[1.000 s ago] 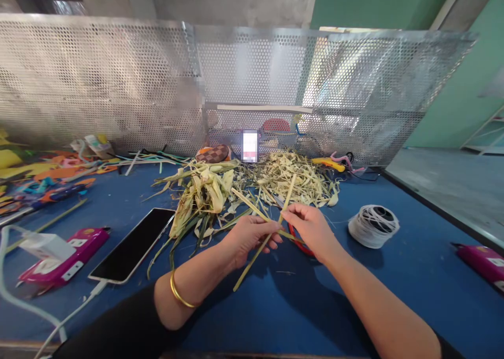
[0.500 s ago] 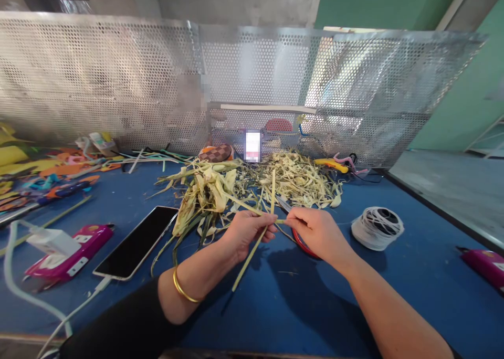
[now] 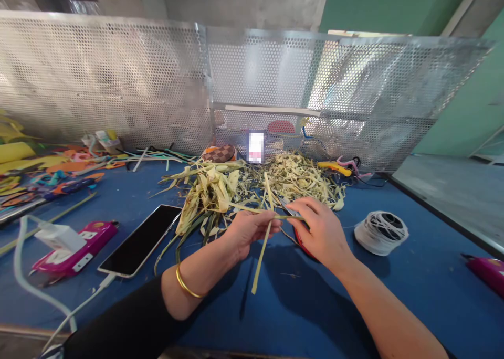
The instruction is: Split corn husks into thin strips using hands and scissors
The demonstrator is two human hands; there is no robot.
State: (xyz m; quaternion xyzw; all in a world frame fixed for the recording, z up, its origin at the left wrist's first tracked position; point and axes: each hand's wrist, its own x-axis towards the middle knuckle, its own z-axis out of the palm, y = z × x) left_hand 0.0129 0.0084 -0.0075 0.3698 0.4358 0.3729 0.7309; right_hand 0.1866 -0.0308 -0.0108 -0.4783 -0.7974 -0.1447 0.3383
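Two pale green-yellow husk strips cross at the fingertips of my left hand (image 3: 246,230), which pinches them at the crossing. One husk strip (image 3: 260,264) runs from upper middle down toward the table's near side. The other husk strip (image 3: 290,218) lies roughly crosswise, its right end reaching between the thumb and fingers of my right hand (image 3: 321,230). Those right fingers are parted and loose around that end. Below my right hand, partly hidden by it, are red-handled scissors (image 3: 303,243) on the blue table (image 3: 315,306).
Husk leaves (image 3: 212,191) and a heap of shredded husk (image 3: 301,175) lie beyond my hands. A spool of white twine (image 3: 381,233) stands at right. On the left are a phone (image 3: 142,241) and a magenta power strip (image 3: 79,254) with cables. A perforated metal screen (image 3: 263,70) borders the back.
My right fingers have loosened from the crosswise strip's end, and more of it shows. The long strip has swung a little steeper in my left hand. The view has shifted slightly.
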